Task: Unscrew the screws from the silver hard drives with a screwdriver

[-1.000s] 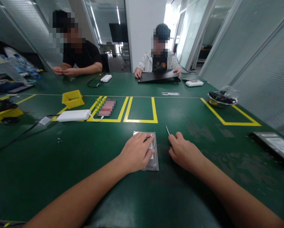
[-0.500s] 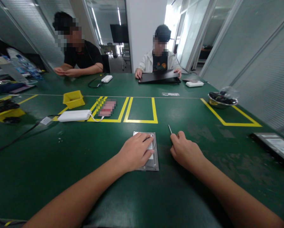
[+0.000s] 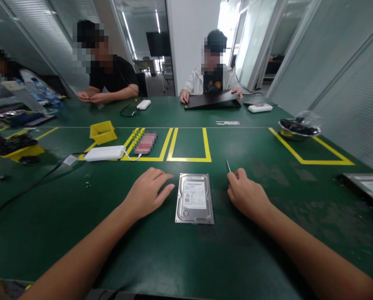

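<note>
A silver hard drive (image 3: 195, 198) with a white label facing up lies flat on the green table (image 3: 161, 258), between my hands. To its left, my left hand (image 3: 150, 189) is off the drive, fingers apart, holding nothing. My right hand (image 3: 247, 191), to the drive's right, is closed around what looks like a screwdriver (image 3: 228, 166). Only the thin metal shaft shows, pointing away from me; the handle is hidden in my fist.
A second drive-like unit (image 3: 366, 189) lies at the right edge. Beyond are a yellow bin (image 3: 103, 132), a white power bank (image 3: 105, 153) cabled to a phone (image 3: 145, 143), and a metal bowl of dark parts (image 3: 299, 129). Across the table, one person holds a black panel (image 3: 213, 100).
My left hand has lifted off the hard drive and moved left, uncovering its label. My right hand keeps hold of the tool. The view has shifted slightly.
</note>
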`<move>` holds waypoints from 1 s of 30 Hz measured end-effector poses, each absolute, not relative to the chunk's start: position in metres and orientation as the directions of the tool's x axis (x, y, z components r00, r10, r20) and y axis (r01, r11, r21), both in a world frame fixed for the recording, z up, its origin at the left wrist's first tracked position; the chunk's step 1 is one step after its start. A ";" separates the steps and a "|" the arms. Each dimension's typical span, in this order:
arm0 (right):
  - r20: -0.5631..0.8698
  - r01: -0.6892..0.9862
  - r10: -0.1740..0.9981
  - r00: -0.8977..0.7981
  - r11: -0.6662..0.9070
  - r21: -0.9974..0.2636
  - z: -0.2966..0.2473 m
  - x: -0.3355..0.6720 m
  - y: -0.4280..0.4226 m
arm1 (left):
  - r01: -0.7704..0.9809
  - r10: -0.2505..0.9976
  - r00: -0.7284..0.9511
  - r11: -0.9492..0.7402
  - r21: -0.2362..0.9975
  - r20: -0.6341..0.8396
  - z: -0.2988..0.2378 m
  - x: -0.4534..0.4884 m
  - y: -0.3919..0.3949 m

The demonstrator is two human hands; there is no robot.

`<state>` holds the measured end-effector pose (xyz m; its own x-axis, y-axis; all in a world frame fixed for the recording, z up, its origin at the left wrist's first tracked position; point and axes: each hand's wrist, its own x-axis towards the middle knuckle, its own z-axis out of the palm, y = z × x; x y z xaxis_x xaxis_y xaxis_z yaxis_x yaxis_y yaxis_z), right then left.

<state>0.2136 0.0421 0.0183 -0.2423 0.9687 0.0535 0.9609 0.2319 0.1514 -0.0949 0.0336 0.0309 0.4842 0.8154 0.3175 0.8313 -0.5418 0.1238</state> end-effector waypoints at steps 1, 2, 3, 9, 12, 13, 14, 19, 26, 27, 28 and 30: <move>0.053 0.960 0.969 -0.243 0.233 0.153 0.019 0.213 0.043 | 0.857 0.836 0.450 -0.503 0.112 0.315 0.028 -0.105 0.033; 0.053 0.960 0.968 -0.245 0.234 0.155 0.020 0.213 0.043 | 0.878 0.853 0.415 -0.467 0.107 0.315 0.026 -0.115 0.033; 0.056 0.959 0.967 -0.247 0.235 0.160 0.021 0.213 0.043 | 0.899 0.873 0.373 -0.424 0.110 0.314 0.023 -0.124 0.033; 0.100 0.950 0.954 -0.284 0.265 0.167 0.022 0.215 0.041 | 0.977 0.979 0.118 -0.144 0.156 0.168 0.014 -0.156 0.040; 0.137 0.948 0.944 -0.300 0.279 0.154 0.023 0.214 0.040 | 0.981 0.988 0.076 -0.098 0.169 0.132 0.014 -0.160 0.043; 0.160 0.946 0.936 -0.313 0.291 0.144 0.024 0.213 0.039 | 0.981 0.989 0.076 -0.096 0.170 0.124 0.015 -0.160 0.043; 0.186 0.942 0.925 -0.331 0.312 0.127 0.024 0.212 0.037 | 0.981 0.990 0.079 -0.098 0.169 0.117 0.015 -0.160 0.043; 0.307 0.785 0.759 -0.575 0.617 -0.056 0.023 0.200 0.022 | 0.981 0.989 0.108 -0.123 0.151 0.101 0.014 -0.156 0.041; 0.317 0.427 0.467 -0.826 0.884 -0.190 0.006 0.185 0.008 | 0.984 0.991 0.087 -0.101 0.146 0.102 0.016 -0.166 0.042; 0.314 0.431 0.467 -0.827 0.884 -0.181 0.004 0.185 0.009 | 0.986 0.992 0.074 -0.088 0.141 0.098 0.017 -0.170 0.042; 0.311 0.441 0.473 -0.824 0.881 -0.171 0.002 0.185 0.010 | 0.988 0.994 0.059 -0.071 0.134 0.093 0.018 -0.176 0.042; 0.298 0.464 0.490 -0.819 0.872 -0.159 0.000 0.186 0.013 | 0.994 0.997 0.011 -0.020 0.105 0.081 0.021 -0.188 0.041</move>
